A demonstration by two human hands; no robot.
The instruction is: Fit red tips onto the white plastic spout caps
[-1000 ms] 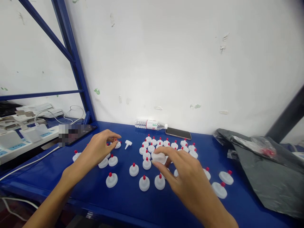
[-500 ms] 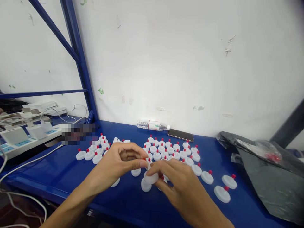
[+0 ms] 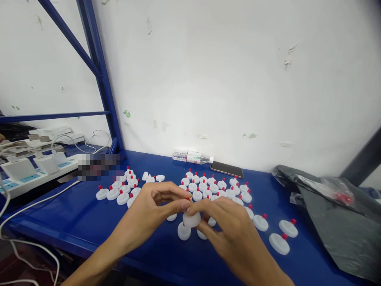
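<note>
Between my hands, above the table, is a white round plastic lid (image 3: 192, 220) with a narrow spout, held roughly level. My right hand (image 3: 229, 224) is closed on it, fingers around its rim and top. At the spout's tip, the thumb and forefinger of my left hand (image 3: 153, 204) pinch a small red cap, mostly hidden by the fingers. Just below stands another white lid (image 3: 184, 231). Several more white lids with red caps (image 3: 203, 186) stand in a group behind my hands, partly covered by them.
More red-capped lids stand at the left (image 3: 122, 198) and right (image 3: 279, 243). Some white lids without visible red caps (image 3: 160, 178) lie behind my left hand. A water bottle (image 3: 193, 157) and a phone (image 3: 226, 169) lie by the wall. A grey plastic bag (image 3: 342, 226) covers the right side; power strips (image 3: 44, 174) sit left.
The held lid has gone from tilted to nearly level and risen slightly. My left hand has shifted a little right, fingers still at the red cap.
</note>
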